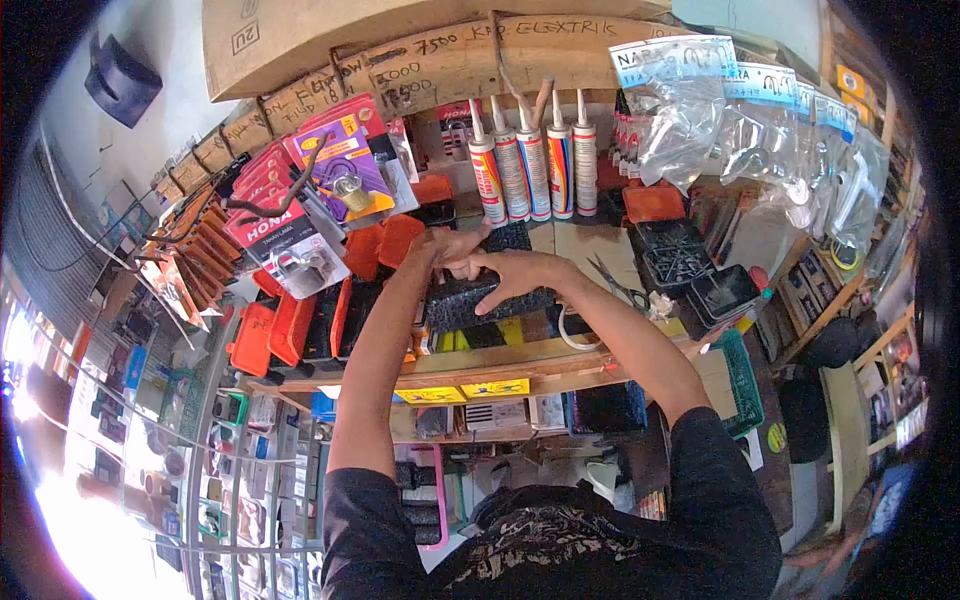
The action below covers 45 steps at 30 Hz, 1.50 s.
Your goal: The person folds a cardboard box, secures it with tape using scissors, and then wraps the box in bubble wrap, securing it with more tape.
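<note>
Head view: both hands (490, 265) on black tray (470, 300).

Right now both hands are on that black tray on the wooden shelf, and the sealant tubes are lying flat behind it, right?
Not quite. The head view shows the sealant tubes standing upright in a row, nozzles up, not lying flat. The rest holds: the left hand and the right hand are both on the black tray on the wooden shelf.

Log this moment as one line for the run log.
left hand: on top edge of black tray | right hand: fingers spread on black tray | tray: on wooden shelf | behind: sealant tubes
</note>
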Each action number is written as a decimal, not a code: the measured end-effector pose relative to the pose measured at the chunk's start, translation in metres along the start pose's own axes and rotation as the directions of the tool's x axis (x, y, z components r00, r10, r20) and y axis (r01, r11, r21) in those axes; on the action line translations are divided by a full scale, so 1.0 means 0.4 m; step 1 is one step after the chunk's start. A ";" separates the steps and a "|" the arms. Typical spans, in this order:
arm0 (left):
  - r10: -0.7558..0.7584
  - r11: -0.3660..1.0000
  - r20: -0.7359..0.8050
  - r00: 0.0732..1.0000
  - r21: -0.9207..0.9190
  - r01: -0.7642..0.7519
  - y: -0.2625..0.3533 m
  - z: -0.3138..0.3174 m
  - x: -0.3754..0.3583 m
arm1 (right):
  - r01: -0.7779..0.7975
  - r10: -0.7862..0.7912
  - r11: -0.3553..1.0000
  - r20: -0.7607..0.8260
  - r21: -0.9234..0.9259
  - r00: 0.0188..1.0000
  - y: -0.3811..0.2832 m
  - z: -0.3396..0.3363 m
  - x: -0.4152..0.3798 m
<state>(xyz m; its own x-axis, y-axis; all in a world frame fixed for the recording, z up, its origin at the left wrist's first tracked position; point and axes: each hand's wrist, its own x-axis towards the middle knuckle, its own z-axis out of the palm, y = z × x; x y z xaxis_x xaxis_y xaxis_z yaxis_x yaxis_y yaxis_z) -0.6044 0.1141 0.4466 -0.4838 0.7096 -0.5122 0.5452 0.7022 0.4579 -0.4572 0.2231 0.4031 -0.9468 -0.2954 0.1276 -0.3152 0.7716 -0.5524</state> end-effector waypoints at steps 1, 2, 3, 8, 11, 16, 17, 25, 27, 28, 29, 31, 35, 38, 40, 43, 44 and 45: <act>-0.039 0.999 0.048 0.998 0.025 0.038 0.002 -0.003 0.003 | -0.007 0.007 1.000 0.001 0.020 1.000 0.002 0.000 0.004; -0.078 0.996 0.093 0.993 0.052 0.073 0.004 -0.008 0.006 | -0.014 0.014 0.999 0.001 0.038 1.000 0.005 -0.004 0.009; -0.076 0.996 0.090 0.993 0.056 0.071 -0.003 -0.012 0.016 | -0.013 0.013 0.999 -0.004 0.035 1.000 -0.005 -0.015 0.007; 0.048 0.997 0.172 0.984 -0.072 -0.037 -0.058 -0.027 0.096 | -0.187 0.158 0.905 -0.106 -0.383 0.982 -0.043 -0.028 0.011; 0.134 0.989 0.287 0.949 -0.099 -0.109 -0.001 -0.015 -0.001 | -0.223 0.198 0.908 -0.107 -0.354 0.974 -0.048 -0.011 0.019; 0.504 0.864 0.054 0.862 -0.032 -0.503 -0.066 -0.008 0.160 | -0.274 0.258 0.925 -0.092 -0.264 0.962 -0.035 0.032 0.014; 0.394 0.915 0.081 0.916 0.065 -0.399 -0.037 0.001 0.100 | -0.254 0.230 0.932 -0.120 -0.257 0.966 -0.019 0.046 0.012; 0.323 0.818 0.134 0.937 0.459 -0.347 -0.035 -0.016 0.156 | -0.076 0.020 0.892 -0.128 -0.445 0.992 -0.062 0.064 -0.047; 0.388 0.786 0.067 0.919 0.496 -0.368 -0.067 -0.003 0.183 | -0.107 0.082 0.925 -0.084 -0.366 0.993 -0.059 0.061 -0.049; 0.450 0.754 0.000 0.893 0.537 -0.380 -0.078 0.009 0.191 | -0.115 0.100 0.936 -0.063 -0.332 0.993 -0.059 0.062 -0.049; 0.450 0.753 0.003 0.893 0.536 -0.381 -0.081 0.020 0.204 | -0.122 0.115 0.946 -0.042 -0.300 0.993 -0.060 0.062 -0.049; 0.322 0.716 0.000 0.947 0.655 -0.243 -0.074 0.036 0.218 | -0.115 0.114 0.951 -0.018 -0.289 0.993 -0.079 0.049 -0.053; 0.427 0.681 -0.114 0.897 0.693 -0.236 -0.074 0.056 0.212 | -0.089 0.092 0.944 -0.005 -0.317 0.996 -0.066 0.057 -0.056; 0.310 0.795 -0.130 0.942 0.579 -0.182 -0.045 0.049 0.175 | -0.100 0.106 0.960 0.010 -0.262 0.994 -0.071 0.056 -0.060; 0.276 0.675 0.034 0.960 0.704 -0.220 -0.066 0.043 0.222 | -0.067 0.059 0.946 -0.037 -0.316 0.998 -0.078 0.062 -0.068; 0.404 0.696 -0.066 0.912 0.670 -0.260 -0.089 0.030 0.204 | -0.070 0.027 0.903 -0.106 -0.424 0.994 -0.115 0.063 -0.091; 0.407 0.694 -0.066 0.911 0.670 -0.261 -0.094 0.008 0.194 | -0.096 0.039 0.873 -0.128 -0.478 0.991 -0.125 0.063 -0.097; 0.482 0.698 -0.078 0.873 0.636 -0.329 -0.098 -0.023 0.182 | -0.096 0.039 0.872 -0.128 -0.479 0.991 -0.121 0.076 -0.101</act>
<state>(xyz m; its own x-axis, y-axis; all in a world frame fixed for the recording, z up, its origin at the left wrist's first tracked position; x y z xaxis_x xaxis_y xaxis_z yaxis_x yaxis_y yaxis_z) -0.6673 0.1388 0.3978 -0.2125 0.9623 -0.1699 0.9752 0.2199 0.0259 -0.4017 0.1804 0.3997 -0.9589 -0.1905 0.2103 -0.2148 0.9716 -0.0995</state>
